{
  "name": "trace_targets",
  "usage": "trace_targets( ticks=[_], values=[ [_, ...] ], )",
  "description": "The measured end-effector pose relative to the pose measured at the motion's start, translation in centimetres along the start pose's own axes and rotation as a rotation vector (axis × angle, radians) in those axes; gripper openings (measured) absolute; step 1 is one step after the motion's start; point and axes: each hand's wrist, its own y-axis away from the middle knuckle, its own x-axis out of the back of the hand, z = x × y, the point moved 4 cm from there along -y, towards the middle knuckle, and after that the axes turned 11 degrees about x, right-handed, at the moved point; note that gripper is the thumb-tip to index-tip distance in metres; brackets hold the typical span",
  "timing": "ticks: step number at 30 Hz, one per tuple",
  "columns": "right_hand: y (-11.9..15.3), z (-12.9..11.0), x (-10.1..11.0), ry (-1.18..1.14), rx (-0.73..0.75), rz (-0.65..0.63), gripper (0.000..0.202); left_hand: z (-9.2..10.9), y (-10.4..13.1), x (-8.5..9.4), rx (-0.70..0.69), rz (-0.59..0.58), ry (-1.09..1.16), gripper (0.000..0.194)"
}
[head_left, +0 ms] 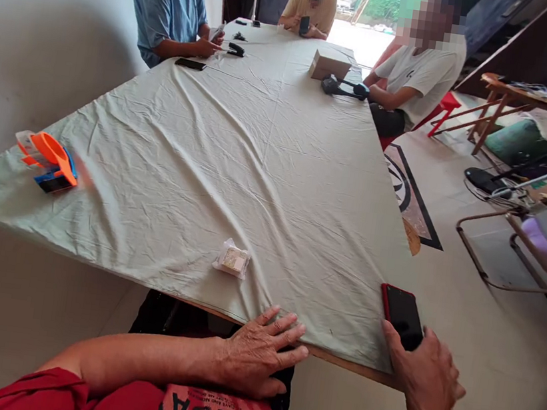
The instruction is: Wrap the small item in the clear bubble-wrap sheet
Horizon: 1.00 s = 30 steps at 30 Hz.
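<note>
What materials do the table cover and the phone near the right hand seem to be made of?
Table cover: probably thin woven cloth, matte pale green; it wrinkles and drapes over the edge. Phone under the right hand: glossy dark screen, likely glass, with a red case, perhaps plastic.

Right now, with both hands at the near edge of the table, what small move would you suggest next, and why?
Probably draw the phone inward: the right hand grips it at the very corner of the cloth-covered table, partly overhanging, while the left hand rests flat on the edge.
</note>
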Motion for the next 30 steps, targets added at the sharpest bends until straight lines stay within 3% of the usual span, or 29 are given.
trace_targets(
  ticks=[3,6,10,13,16,21,24,30],
  values=[
    [0.5,-1.7,1.2,-0.063,0.114,0.169,0.08,-0.8,1.8,1.3,0.004,0.114,0.066,0.048],
    [1.5,-5.6,2.1,-0.18,0.368,0.26,0.064,-2.1,4.0,2.9,0.071,0.211,0.123,0.034],
    [3.9,-13.0,1.3,-0.467,0.724,0.119,0.036,-3.9,6.7,4.8,0.216,0.27,0.156,0.019],
    [5.8,-18.4,0.3,-0.676,0.916,-0.02,0.024,-4.4,8.0,6.2,0.241,0.316,0.212,0.015],
    [7.1,-22.4,0.0,-0.779,1.044,-0.088,0.018,-5.3,8.9,8.0,0.319,0.441,0.275,0.014],
    [7.8,-25.8,0.6,-0.785,1.18,-0.084,0.015,-8.7,9.1,10.6,0.549,0.724,0.298,0.015],
    [7.9,-27.0,0.6,-0.675,1.311,-0.029,0.017,-10.7,8.0,10.7,0.634,0.744,0.303,0.021],
    [8.3,-28.5,0.4,-0.404,1.501,0.065,0.012,-12.3,5.6,9.5,0.61,0.68,0.446,0.044]
  ],
)
